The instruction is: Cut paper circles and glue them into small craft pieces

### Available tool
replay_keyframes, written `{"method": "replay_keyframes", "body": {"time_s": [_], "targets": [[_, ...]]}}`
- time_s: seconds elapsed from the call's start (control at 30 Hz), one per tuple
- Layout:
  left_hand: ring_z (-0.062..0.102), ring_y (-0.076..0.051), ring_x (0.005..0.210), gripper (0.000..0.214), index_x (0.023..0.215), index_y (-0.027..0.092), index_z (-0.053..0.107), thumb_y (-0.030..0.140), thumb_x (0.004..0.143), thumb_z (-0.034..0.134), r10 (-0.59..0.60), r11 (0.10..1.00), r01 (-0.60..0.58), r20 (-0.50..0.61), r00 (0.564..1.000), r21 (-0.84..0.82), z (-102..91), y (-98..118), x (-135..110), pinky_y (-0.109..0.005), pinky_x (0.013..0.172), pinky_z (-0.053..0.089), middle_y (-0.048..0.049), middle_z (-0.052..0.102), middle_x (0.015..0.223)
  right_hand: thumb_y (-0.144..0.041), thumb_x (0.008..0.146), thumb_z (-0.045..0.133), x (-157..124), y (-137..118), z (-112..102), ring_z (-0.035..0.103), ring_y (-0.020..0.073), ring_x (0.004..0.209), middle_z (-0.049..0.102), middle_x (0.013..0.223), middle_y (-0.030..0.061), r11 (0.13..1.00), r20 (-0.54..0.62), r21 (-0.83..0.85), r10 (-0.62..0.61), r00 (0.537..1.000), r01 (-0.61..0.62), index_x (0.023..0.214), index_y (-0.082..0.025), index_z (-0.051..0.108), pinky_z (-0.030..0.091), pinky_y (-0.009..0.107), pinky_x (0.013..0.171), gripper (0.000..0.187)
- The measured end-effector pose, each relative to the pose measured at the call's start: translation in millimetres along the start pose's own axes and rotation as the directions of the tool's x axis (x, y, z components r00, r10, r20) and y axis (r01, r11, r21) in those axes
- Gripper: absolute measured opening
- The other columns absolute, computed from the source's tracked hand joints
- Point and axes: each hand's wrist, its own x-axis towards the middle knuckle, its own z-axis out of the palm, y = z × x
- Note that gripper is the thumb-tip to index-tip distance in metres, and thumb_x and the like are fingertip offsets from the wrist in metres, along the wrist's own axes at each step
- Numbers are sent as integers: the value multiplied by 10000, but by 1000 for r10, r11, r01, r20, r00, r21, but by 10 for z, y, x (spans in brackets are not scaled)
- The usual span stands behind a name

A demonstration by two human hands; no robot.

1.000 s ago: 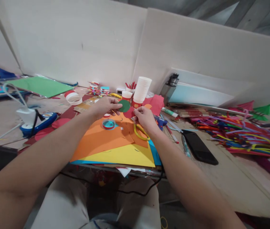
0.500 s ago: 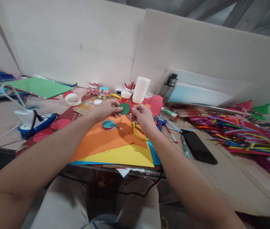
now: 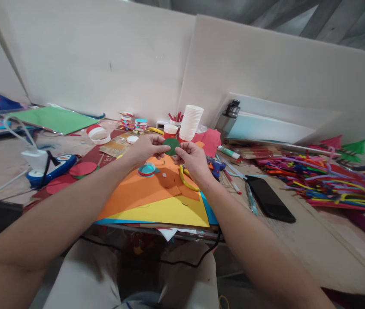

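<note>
A small green paper circle (image 3: 171, 146) is held up over the table between my two hands. My left hand (image 3: 150, 149) pinches its left edge between thumb and fingers. At its right edge, my right hand (image 3: 190, 155) has its fingertips closed on it too. Beneath them lie orange paper (image 3: 131, 189) and yellow paper (image 3: 169, 211) in overlapping sheets. A blue-lined paper ring (image 3: 147, 169) rests on the orange sheet. Close under my right hand are yellow-handled scissors (image 3: 187, 180), partly hidden, and a blue glue gun (image 3: 216, 168).
Behind my hands stands a tall stack of white paper cups (image 3: 191, 122). To the left are a blue power strip (image 3: 53, 169), red paper circles (image 3: 83, 168) and a green sheet (image 3: 56, 119). On the right lie a phone (image 3: 269, 199) and a heap of pipe cleaners (image 3: 327, 180).
The green circle has shifted slightly to the right and is turned more toward my view. Both hands keep their pinch on it.
</note>
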Motion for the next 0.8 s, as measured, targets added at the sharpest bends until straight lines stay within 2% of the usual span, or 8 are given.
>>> {"method": "replay_keyframes", "body": {"time_s": [0.17,0.27,0.5,0.7,0.8], "targets": [[610,-138,750,343,924,142,736,391,691,770,53,999,-53,46,998,-10,59,-35,-9,-257,641,472,-68,721,894,-271,713,677,-16,-20,24,566,77,491,560,560,-67,1000,-50,0,2,999,-2,740,-184,531,525,211,490,173],[597,-136,709,349,914,133,742,402,694,760,60,998,-59,31,998,-26,77,-67,0,-271,637,475,-72,723,864,-274,719,665,-42,-30,49,561,84,472,564,537,-67,999,-64,-35,0,998,-2,739,-193,516,516,215,477,171],[486,-87,548,284,788,129,737,368,649,803,62,998,-62,-37,997,-6,90,-33,0,-245,544,390,-16,652,656,-303,723,653,-72,-28,72,537,79,490,544,565,-70,995,-59,-96,-23,998,17,737,-196,517,503,212,470,174],[526,-88,625,313,833,146,731,325,601,842,9,956,-13,-15,1000,-294,203,-32,-27,-225,576,406,-23,679,774,-316,729,651,-84,-36,72,529,77,473,546,573,-71,998,-45,-32,-48,998,47,763,-192,522,494,215,467,182],[493,-81,595,311,802,139,728,334,593,847,-6,957,-9,-49,999,-290,228,-51,-29,-223,557,385,-21,666,739,-320,753,638,-97,-11,76,520,80,463,528,562,-76,995,-27,-64,-72,997,70,753,-199,507,475,213,457,178]]}}
